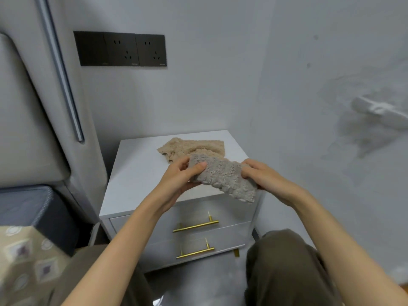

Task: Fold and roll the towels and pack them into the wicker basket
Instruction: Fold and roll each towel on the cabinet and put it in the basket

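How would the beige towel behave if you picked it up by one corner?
Probably floppy: the beige towel lies rumpled on the nightstand, and the similar grey towel droops past the right hand. Its fluffy pile suggests it is light and grips well, unlikely to slip.

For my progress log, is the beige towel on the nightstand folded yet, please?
Not neatly folded: the beige towel lies loosely bunched, its edges uneven, on the nightstand.
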Action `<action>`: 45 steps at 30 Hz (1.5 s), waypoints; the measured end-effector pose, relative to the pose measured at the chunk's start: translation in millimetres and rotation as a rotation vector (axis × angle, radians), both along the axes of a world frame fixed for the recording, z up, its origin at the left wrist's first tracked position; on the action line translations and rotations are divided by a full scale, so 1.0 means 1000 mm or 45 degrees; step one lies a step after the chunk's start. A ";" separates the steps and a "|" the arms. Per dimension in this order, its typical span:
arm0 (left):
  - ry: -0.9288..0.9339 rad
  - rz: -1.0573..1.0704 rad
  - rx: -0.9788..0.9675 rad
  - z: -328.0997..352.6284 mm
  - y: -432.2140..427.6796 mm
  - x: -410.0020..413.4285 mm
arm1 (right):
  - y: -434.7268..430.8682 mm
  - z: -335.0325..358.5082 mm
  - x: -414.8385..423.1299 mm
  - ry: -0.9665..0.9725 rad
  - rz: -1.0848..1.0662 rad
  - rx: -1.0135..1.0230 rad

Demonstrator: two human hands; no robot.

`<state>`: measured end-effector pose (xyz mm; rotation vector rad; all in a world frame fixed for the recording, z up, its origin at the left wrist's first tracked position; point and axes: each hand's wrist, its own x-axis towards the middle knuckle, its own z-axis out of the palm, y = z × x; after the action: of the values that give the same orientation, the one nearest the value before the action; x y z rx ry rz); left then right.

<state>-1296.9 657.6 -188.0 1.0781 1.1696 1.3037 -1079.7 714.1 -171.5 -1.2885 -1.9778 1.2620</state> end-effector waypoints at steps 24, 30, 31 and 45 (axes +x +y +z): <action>0.499 -1.004 0.148 0.014 -0.053 0.227 | -0.167 -0.034 0.208 0.592 -0.004 -0.650; 0.515 -1.197 0.088 -0.008 -0.069 0.281 | -0.207 -0.065 0.252 0.795 -0.312 -0.740; 0.524 -1.209 0.089 -0.011 -0.071 0.288 | -0.212 -0.067 0.256 0.783 -0.358 -0.729; 0.572 -0.999 -0.124 -0.100 -0.103 0.413 | -0.275 -0.154 0.340 0.896 -1.011 -0.550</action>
<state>-884.3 554.5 -288.0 1.5895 0.9444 0.4007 -739.2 439.2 -325.9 -1.3440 -0.6208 1.4493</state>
